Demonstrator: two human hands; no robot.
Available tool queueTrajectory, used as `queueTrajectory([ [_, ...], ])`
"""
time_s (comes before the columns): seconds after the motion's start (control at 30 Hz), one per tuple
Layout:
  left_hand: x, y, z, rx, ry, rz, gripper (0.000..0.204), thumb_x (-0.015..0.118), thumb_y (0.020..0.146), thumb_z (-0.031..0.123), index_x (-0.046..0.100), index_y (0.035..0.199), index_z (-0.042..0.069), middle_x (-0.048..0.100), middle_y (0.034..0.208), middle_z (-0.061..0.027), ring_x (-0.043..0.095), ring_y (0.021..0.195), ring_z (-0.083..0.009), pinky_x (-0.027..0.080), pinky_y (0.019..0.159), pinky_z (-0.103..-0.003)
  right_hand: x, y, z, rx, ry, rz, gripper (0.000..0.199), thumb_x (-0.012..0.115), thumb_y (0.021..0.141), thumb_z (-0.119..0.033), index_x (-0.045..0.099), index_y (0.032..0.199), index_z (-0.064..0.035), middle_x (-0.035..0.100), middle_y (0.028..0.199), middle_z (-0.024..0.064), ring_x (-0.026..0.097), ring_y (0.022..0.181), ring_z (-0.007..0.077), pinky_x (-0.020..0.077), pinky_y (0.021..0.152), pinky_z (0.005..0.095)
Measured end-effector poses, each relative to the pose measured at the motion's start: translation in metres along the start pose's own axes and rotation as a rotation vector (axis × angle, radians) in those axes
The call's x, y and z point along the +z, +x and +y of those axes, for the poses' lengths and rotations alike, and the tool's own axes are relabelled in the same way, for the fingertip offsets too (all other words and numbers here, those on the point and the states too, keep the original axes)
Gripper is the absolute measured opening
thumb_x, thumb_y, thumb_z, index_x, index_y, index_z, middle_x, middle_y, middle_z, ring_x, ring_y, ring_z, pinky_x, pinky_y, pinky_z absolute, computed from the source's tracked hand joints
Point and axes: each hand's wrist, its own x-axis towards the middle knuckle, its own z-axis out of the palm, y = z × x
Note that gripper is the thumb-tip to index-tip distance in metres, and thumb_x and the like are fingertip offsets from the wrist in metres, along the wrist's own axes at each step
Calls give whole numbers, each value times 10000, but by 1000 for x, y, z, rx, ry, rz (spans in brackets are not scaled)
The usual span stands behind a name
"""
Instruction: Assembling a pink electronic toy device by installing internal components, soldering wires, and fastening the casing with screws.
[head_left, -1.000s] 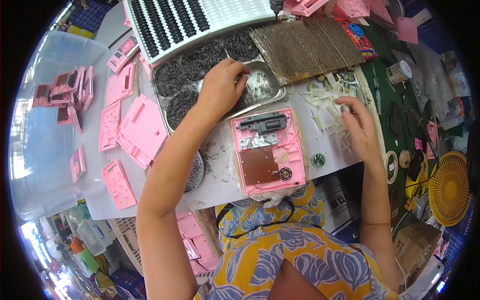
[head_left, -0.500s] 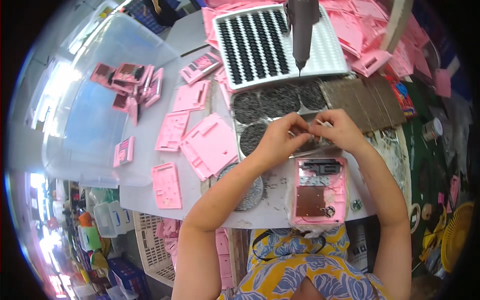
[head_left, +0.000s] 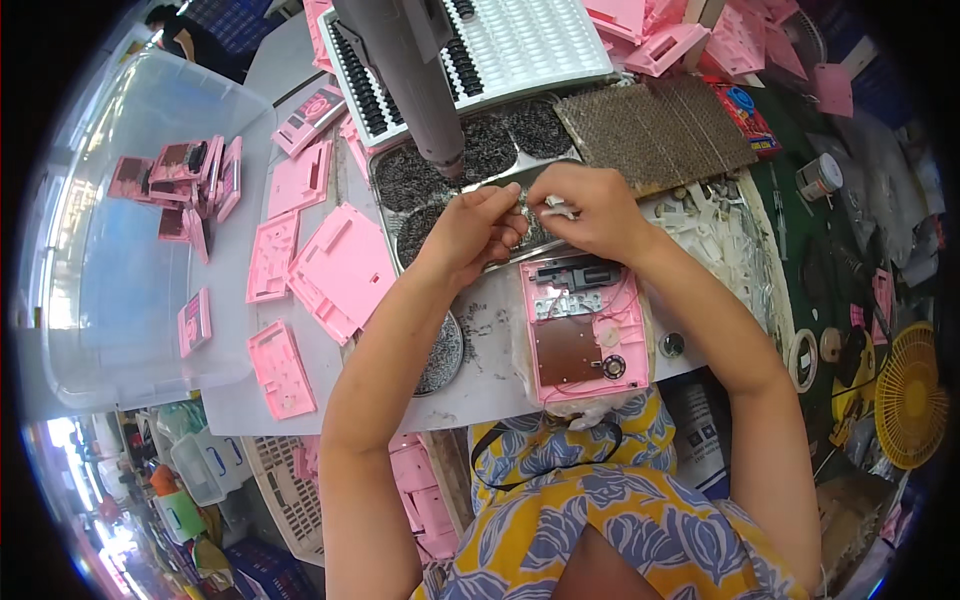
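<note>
My left hand (head_left: 480,232) is closed in a pinch over the compartment tray (head_left: 382,205); anything between its fingertips is too small to make out. Close beside it, my right hand (head_left: 592,212) curls around a small white plastic part (head_left: 558,208). Black screws (head_left: 490,150) fill several compartments of the tray under and beyond my hands. An upright grey electric screwdriver (head_left: 420,90) hangs with its tip just above my left hand. Nearer to me lies an opened pink toy case (head_left: 630,345) with a brown board, wires, a round speaker and a black part inside.
Beyond the tray stands a white ribbed rack (head_left: 540,45) with rows of black pieces. Pink panels (head_left: 350,270) lie to the left, next to a clear bin (head_left: 75,250) holding pink units. A brown corrugated board (head_left: 660,135) and loose white parts (head_left: 715,235) sit at the right.
The whole scene has shifted left and slightly up with the head's turning. The screwdriver now appears lower, close to my left hand. My hands stay near each other; their fingers have shifted.
</note>
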Motion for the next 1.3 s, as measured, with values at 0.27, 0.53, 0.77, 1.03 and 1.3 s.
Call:
queueTrajectory([
  [0.27,19,-17,-16,285,89,38,181,592,1045,222,604,1040,41,587,813,6,477,649,-41,372,551,-191,-13,-1,-16,732,522,-214,349,718,950,-343,721,794,-31,675,676,14,536,555,35,375,504,219],
  [0.53,24,-26,-20,372,92,67,222,593,1047,271,594,1001,54,577,766,9,457,622,-39,353,542,-195,-13,3,-20,732,611,-232,270,709,956,-290,723,838,-47,663,698,5,552,591,48,405,537,231],
  [0.77,3,-28,-7,-143,-275,-112,416,512,1064,412,493,752,138,441,579,30,336,473,-50,226,391,-196,-12,5,-27,97,125,-92,141,766,846,-148,703,932,-56,708,847,45,669,690,184,515,633,333],
  [1.03,18,-38,-7,47,-168,-59,280,593,1041,309,601,901,66,628,755,-28,373,510,-23,270,429,-168,-10,-2,-26,376,514,-59,178,759,884,-198,717,988,-59,673,746,-15,623,633,88,450,536,260],
  [1.3,25,-49,-26,631,545,177,146,605,1019,137,605,1006,-9,633,802,-36,513,679,-63,427,591,-249,-16,7,-41,827,725,-244,172,749,913,-196,716,921,-27,632,630,-6,545,534,44,391,501,209],
])
